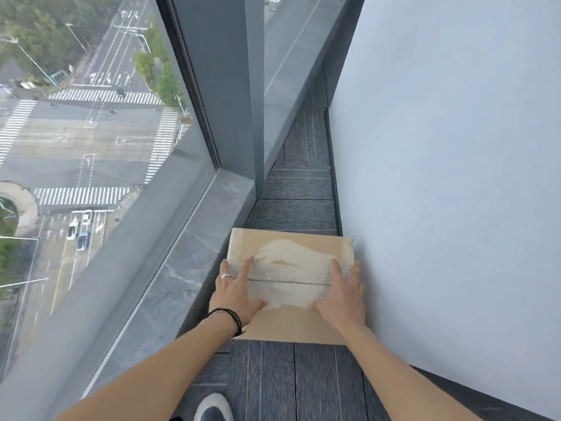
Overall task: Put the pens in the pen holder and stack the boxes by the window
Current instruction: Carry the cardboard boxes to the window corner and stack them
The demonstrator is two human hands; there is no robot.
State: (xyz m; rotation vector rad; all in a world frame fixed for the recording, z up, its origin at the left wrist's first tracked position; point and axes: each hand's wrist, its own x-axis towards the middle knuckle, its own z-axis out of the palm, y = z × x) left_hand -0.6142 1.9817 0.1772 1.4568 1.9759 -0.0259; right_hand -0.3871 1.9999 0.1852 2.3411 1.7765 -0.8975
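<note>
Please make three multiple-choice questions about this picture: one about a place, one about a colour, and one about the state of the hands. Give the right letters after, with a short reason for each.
1. Where is the cardboard box?
A. on the carpet between the window sill and the white wall
B. up on the window sill
C. on a desk

2. What colour is the carpet?
A. red
B. dark grey
C. green

3. How are the hands on the box?
A. both lie on its top with fingers spread
B. only one touches it
C. both hang away from it

Answers:
1. A: the box sits low on the carpet, with the window sill at its left and the wall at its right.
2. B: the carpet tiles are dark grey with fine stripes.
3. A: the left hand and the right hand both rest flat on the taped top.
</note>
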